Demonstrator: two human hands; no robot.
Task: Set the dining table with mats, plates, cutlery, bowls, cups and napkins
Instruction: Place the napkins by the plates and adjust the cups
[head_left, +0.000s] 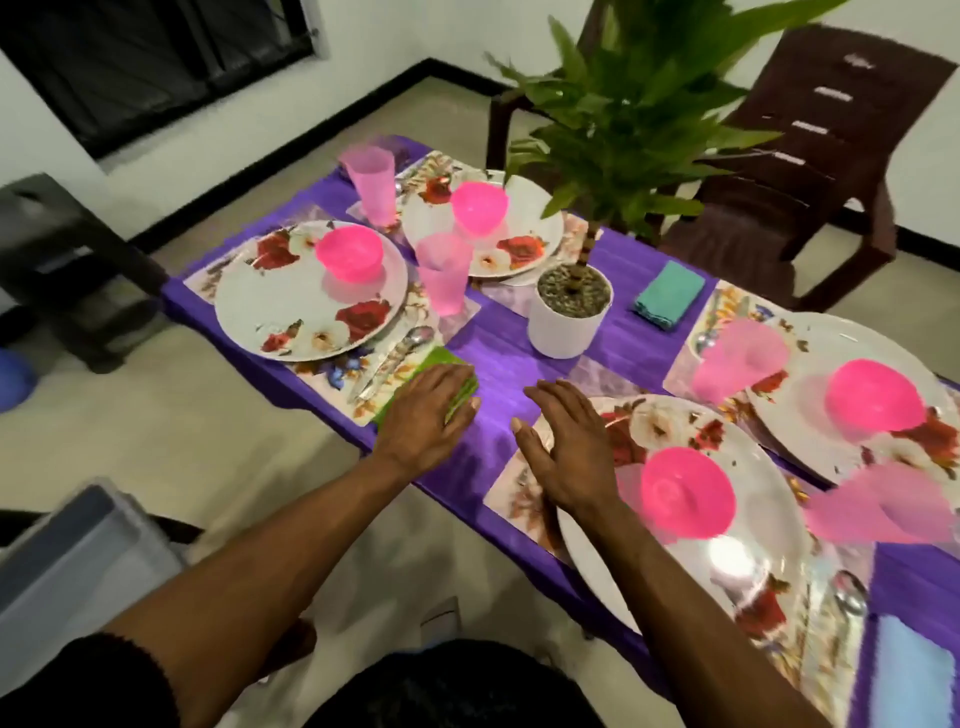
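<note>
We see a purple cloth-covered table (498, 364), and on it four round white plates with red and white flower prints, like the far-left one (310, 290). Each carries a hot-pink plastic bowl, e.g. the near one (687, 492). The tumblers are translucent pale pink; one (443, 272) stands mid-table. The rectangular mats have a pale floral pattern with some blue blooms (343, 370). A bright green folded napkin (441, 366) lies near left, a teal one (670, 293) far right, and a light blue one (906, 675) near right. A white pot (563, 327) holds a green leafy plant. Dark brown plastic chair (810, 156) behind.
</note>
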